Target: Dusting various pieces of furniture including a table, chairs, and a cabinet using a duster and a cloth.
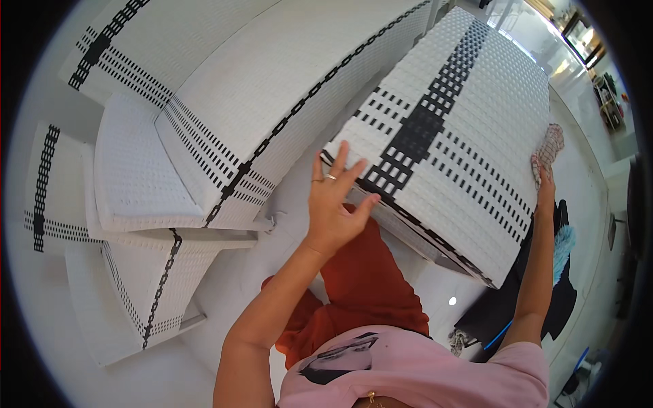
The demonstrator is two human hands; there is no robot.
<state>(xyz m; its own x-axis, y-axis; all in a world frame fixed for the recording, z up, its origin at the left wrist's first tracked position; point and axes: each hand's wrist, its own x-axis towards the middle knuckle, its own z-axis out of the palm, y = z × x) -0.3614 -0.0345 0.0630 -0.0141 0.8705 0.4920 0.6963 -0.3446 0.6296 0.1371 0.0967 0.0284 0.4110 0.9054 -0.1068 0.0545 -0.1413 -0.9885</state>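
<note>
A white woven-rattan table or bench (490, 137) with black woven bands stands before me, its top tilted in the view. My left hand (339, 191) rests with spread fingers on its near left corner, a ring on one finger. At the right edge, my right hand (545, 186) holds a checked cloth (552, 143) against the side of the woven piece. The fingers of that hand are partly hidden behind the cloth and the edge.
A long woven sofa (245, 102) runs along the left, with a woven armchair (148, 285) nearer. Right of me lie a black item (558, 306) and a light-blue fluffy duster (563, 250). Farther right, a small rack (609, 104) stands on the glossy floor.
</note>
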